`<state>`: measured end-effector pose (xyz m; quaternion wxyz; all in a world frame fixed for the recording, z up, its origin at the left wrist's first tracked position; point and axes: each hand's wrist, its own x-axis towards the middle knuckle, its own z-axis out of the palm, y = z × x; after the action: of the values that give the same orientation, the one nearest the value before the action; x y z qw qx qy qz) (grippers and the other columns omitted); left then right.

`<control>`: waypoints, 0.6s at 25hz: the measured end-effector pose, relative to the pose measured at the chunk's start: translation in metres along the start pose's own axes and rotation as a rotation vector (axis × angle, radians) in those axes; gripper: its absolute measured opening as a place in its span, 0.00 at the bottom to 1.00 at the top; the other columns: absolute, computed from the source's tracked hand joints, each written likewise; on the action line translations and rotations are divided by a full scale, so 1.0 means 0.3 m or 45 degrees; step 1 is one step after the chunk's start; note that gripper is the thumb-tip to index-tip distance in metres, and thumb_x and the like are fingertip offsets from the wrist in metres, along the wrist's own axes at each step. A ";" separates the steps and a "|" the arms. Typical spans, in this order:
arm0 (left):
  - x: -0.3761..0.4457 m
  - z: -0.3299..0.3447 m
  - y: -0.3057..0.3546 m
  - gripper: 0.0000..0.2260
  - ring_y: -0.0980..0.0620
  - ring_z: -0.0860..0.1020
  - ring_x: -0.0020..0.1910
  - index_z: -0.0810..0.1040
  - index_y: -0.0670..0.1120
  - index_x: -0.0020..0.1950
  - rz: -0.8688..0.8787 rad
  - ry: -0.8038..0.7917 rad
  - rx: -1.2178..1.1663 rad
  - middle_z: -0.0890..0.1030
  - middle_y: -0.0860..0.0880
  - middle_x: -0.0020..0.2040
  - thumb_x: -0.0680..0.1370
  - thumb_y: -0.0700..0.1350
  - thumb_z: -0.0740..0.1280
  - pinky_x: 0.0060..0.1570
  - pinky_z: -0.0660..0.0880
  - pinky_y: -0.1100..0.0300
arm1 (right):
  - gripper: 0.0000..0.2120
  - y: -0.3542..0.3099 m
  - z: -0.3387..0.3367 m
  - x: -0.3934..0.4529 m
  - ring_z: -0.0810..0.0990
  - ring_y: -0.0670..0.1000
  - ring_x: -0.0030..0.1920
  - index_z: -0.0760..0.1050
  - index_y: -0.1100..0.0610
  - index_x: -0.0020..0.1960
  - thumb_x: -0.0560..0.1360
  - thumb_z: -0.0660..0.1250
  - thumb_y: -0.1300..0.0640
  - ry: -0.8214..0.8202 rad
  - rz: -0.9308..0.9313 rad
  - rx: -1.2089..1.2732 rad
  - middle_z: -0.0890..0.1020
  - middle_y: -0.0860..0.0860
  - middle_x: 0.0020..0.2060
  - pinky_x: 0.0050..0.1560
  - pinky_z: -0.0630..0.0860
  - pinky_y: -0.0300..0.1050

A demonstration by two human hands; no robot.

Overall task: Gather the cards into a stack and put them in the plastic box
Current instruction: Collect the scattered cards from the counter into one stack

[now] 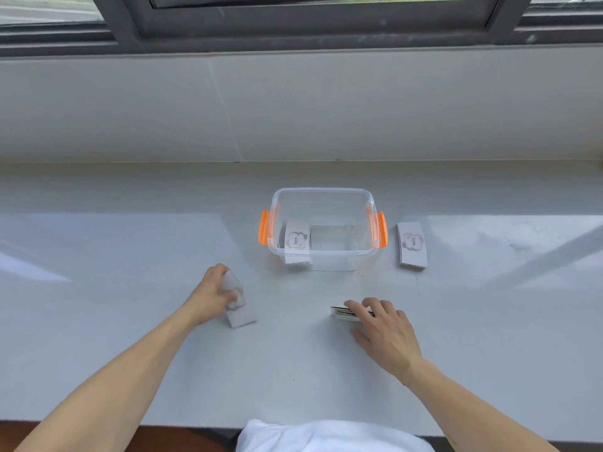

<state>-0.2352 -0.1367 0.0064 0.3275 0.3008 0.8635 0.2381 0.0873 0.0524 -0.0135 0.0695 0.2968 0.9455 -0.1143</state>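
- Cards: four separate stacks in view, all on or above the pale counter [130, 288].
- Stack under left hand [239, 305]: lying tilted on the counter, near end projecting past the fingertips toward the body, far end covered by the fingers.
- Left hand [212, 296]: fingers curled together over the far end of that stack, thumb on the top face; closed on it.
- Stack at right hand [342, 314]: standing on its long edge, dark edge lines visible, left end projecting beyond the index fingertip.
- Right hand [385, 331]: palm down, fingers slightly spread and draped over the top edge of the standing stack, thumb on the near side; full grip not confirmable, contact along the top edge only.
- Plastic box [323, 194]: clear, lidless, orange latches on both sides, located beyond both sets of fingertips, about midway between them.
- Stack in box [296, 238]: lying flat in the left half of the plastic box, printed face up, word "love" legible; right half of the floor bare.
- Loose stack [411, 244]: flat on the counter just right of the right latch, well beyond the right fingertips, untouched, printed face up.
- White cloth [326, 435]: at the near counter edge, between the two forearms.
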 end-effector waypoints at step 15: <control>-0.066 0.407 0.332 0.16 0.52 0.75 0.45 0.70 0.50 0.40 0.117 -0.110 -0.469 0.80 0.50 0.45 0.72 0.28 0.57 0.44 0.69 0.62 | 0.36 0.003 0.010 0.008 0.63 0.54 0.71 0.48 0.41 0.74 0.73 0.61 0.35 -0.008 0.045 0.073 0.62 0.46 0.74 0.61 0.69 0.51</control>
<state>-0.1006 -0.0538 -0.0067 0.4026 0.2848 0.7759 0.3934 0.0861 0.0538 -0.0172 0.0660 0.3152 0.9362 -0.1409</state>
